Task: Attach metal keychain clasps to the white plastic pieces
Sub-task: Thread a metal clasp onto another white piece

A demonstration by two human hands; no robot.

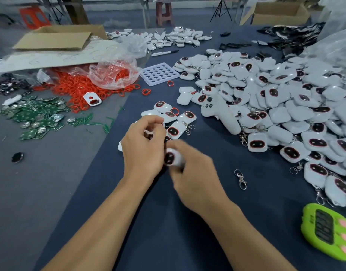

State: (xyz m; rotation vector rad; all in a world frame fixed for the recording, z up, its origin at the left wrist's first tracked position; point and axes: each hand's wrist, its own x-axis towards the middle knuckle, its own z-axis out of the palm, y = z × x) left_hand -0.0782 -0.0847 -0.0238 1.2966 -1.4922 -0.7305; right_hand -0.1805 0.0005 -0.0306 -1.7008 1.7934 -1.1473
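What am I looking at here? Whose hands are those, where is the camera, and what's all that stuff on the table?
There is no machine here. A person is working with bare hands, and the single picture comes from a camera worn on their head, looking forward and down.

The right hand grips a white plastic piece with a dark face. The left hand is curled just beside it, but the picture is too blurred to tell whether it pinches anything.

On the dark table lie:
- a loose metal clasp
- a big heap of white pieces on the right
- red rings spilling from a plastic bag
- green circuit boards on the left
- a lime-green gadget with a display, at the near right
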